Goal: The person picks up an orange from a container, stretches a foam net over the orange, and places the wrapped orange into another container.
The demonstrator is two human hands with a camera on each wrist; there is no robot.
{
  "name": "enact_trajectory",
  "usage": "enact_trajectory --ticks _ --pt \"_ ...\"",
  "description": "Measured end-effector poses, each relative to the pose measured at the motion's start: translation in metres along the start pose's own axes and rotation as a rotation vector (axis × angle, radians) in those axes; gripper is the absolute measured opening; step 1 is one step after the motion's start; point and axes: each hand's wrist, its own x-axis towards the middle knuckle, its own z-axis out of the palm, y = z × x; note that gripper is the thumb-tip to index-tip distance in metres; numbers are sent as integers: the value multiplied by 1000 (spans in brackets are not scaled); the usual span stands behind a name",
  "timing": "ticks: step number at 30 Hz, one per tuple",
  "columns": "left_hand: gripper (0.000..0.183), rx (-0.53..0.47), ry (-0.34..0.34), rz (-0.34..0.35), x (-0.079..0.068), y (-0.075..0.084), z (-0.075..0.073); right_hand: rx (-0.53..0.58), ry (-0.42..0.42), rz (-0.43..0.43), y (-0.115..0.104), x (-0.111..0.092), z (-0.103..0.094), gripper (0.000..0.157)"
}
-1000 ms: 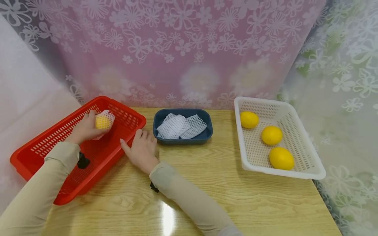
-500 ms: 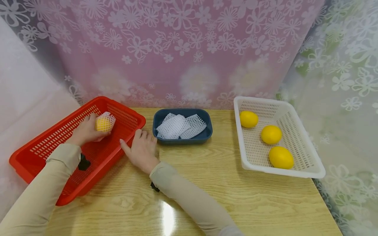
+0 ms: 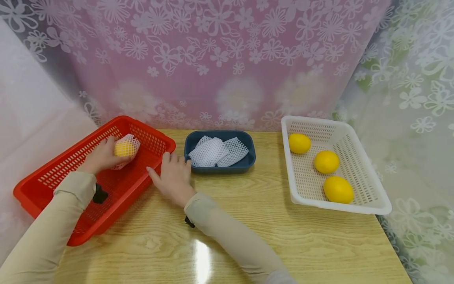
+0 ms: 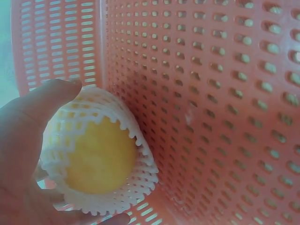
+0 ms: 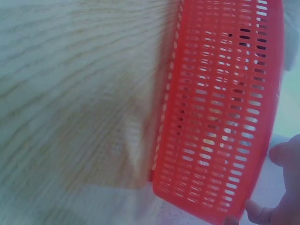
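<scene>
In the head view my left hand is down inside the red basket and holds a yellow lemon in a white foam net. Thumb and fingers lie around the net in the left wrist view; the lemon shows bare at the net's open end. At the basket's right rim is my right hand, its thumb by the rim and its fingers loosely extended near the blue tray. Nothing sits in its grasp. The right wrist view has its fingertips beside the basket's rim.
Several white foam nets lie in the dark blue tray. At the right stands a white basket with three lemons. A floral curtain hangs behind the wooden table.
My right hand has shifted slightly right, toward the blue tray. The netted lemon has settled slightly lower in the basket, with my left hand still around it.
</scene>
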Motion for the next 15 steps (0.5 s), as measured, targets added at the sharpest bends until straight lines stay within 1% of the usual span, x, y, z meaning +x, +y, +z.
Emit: enact_trajectory --ticks 3,6,8,11,15 --pt "95 10 1 -5 -1 2 -3 9 6 -2 4 0 -6 59" --pt "95 27 -13 -18 -2 4 -7 40 9 -3 10 -3 -12 55" --pt "94 50 -28 -29 -3 6 -9 59 15 -23 17 -5 -17 51" --pt "94 83 -57 -45 -3 10 -17 78 49 -78 32 -9 -24 44" --pt "90 129 -92 -34 -6 20 -36 95 127 -178 55 -11 -37 32"
